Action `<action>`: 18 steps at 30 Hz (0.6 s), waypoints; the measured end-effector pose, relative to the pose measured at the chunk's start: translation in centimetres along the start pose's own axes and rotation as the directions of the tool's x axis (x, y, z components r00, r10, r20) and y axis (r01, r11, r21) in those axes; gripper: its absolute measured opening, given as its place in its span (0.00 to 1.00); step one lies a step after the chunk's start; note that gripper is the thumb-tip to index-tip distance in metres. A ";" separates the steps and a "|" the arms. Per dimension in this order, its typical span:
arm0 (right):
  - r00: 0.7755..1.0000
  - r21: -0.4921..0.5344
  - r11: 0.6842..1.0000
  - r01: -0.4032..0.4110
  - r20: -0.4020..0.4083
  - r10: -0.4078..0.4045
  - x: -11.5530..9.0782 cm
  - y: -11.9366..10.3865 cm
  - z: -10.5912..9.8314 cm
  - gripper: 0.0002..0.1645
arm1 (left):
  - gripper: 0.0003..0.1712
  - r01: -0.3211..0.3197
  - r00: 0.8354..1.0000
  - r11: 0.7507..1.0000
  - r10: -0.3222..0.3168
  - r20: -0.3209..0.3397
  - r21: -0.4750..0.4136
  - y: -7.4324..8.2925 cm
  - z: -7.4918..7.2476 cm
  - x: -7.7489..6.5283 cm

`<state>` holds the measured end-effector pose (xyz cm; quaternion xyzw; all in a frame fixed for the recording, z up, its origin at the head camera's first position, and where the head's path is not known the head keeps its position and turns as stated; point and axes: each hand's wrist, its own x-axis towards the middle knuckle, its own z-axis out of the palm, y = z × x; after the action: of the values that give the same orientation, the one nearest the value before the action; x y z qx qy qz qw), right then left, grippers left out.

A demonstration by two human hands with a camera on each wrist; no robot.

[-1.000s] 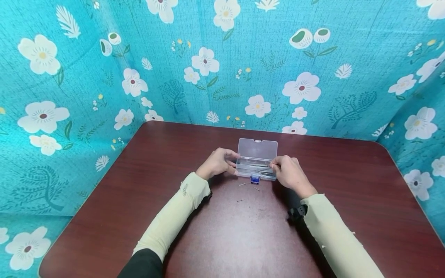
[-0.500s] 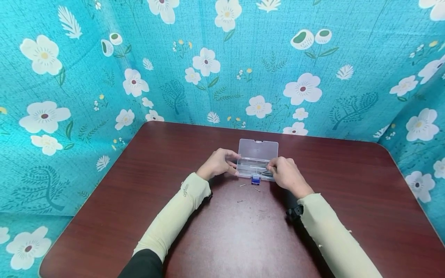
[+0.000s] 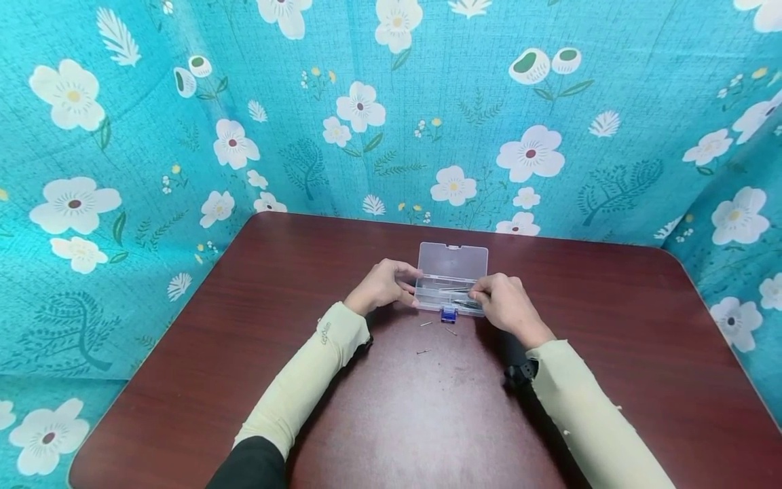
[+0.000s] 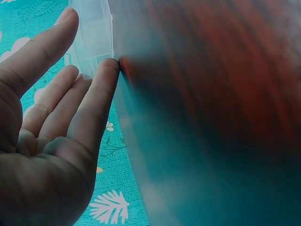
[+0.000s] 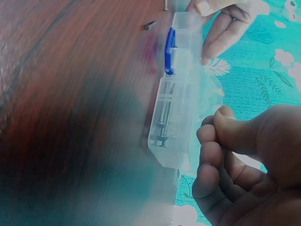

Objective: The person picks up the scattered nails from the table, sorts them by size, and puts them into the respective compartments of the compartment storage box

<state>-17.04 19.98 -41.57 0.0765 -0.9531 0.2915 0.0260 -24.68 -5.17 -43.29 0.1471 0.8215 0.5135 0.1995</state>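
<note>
A small clear plastic box point(image 3: 452, 258) stands on the table, its lid raised and its blue clasp point(image 3: 449, 316) hanging at the front. Thin metal nail-like pieces point(image 5: 165, 110) with small heads lie inside. My left hand point(image 3: 379, 285) touches the box's left end, thumb near the front corner and forefinger further back; the left wrist view shows its fingers fairly straight and spread. Over the box's right end is my right hand point(image 3: 507, 302). Its thumb and forefinger press together and the other fingers curl; the right wrist view shows nothing between the fingertips.
Several loose metal pieces lie on the dark red table, among them one short piece point(image 3: 425, 324) just in front of the box and another piece point(image 3: 422, 352) nearer me. A turquoise floral curtain point(image 3: 366, 170) hangs behind the table point(image 3: 342, 244).
My right hand has shifted slightly left, further in over the box's right end. The left hand, the box and the loose pieces stay in place.
</note>
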 end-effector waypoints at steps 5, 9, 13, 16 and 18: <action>1.000 0.069 0.998 -0.012 -0.006 0.012 -0.8 -0.3 -0.2 0.08 | 0.34 0.007 1.000 1.000 -0.007 0.003 -0.004 0.0 0.0 0.0; 1.000 0.083 0.997 0.007 0.005 -0.007 -1.3 -0.9 0.0 0.09 | 0.34 0.000 1.000 1.000 0.000 0.005 -0.007 0.1 -0.2 0.0; 0.999 0.085 0.996 0.034 0.031 -0.037 -1.7 -1.3 0.2 0.11 | 0.35 -0.004 1.000 1.000 0.004 0.003 -0.012 0.1 -0.2 0.0; 0.998 0.084 0.996 0.038 0.045 -0.042 -2.0 -1.5 0.5 0.13 | 0.35 -0.004 1.000 1.000 0.004 0.008 -0.016 0.0 -0.1 0.0; 0.998 0.077 0.996 0.040 0.052 -0.044 -2.2 -1.7 0.8 0.13 | 0.35 -0.005 1.000 1.000 0.005 0.009 -0.023 -0.1 -0.1 -0.1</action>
<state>-14.55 18.45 -41.50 0.1052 -0.9399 0.3250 0.0036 -24.69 -5.31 -43.31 0.1493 0.8141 0.5229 0.2037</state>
